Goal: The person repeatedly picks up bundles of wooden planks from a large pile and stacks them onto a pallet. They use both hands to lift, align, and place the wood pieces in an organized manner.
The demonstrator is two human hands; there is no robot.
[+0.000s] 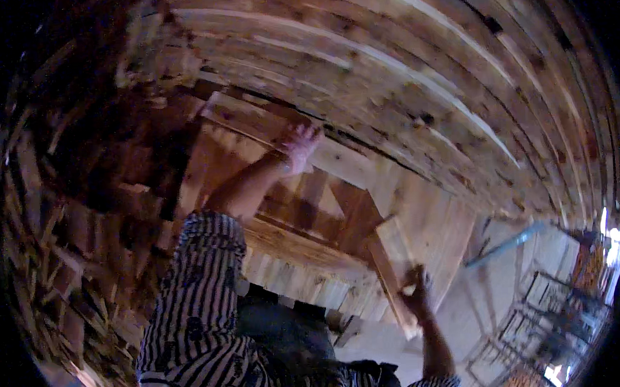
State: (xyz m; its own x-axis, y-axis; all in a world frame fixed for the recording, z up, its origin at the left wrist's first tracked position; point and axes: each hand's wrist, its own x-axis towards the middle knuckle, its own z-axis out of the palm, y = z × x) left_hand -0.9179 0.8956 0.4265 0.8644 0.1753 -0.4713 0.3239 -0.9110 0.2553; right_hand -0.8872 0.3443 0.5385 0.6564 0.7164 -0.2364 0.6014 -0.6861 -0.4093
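The left hand, fingers spread, presses flat against the far upper edge of a wooden pallet held up in front of the person. The right hand is clamped around the pallet's near lower corner, on the end of a slat. The pallet is off the ground and tilted, its long axis running from upper left down to lower right, slats facing the viewer. It looks partway through being lifted toward the tall stack of pallets just behind it; it does not yet sit in the stack. A striped sleeve covers the left upper arm.
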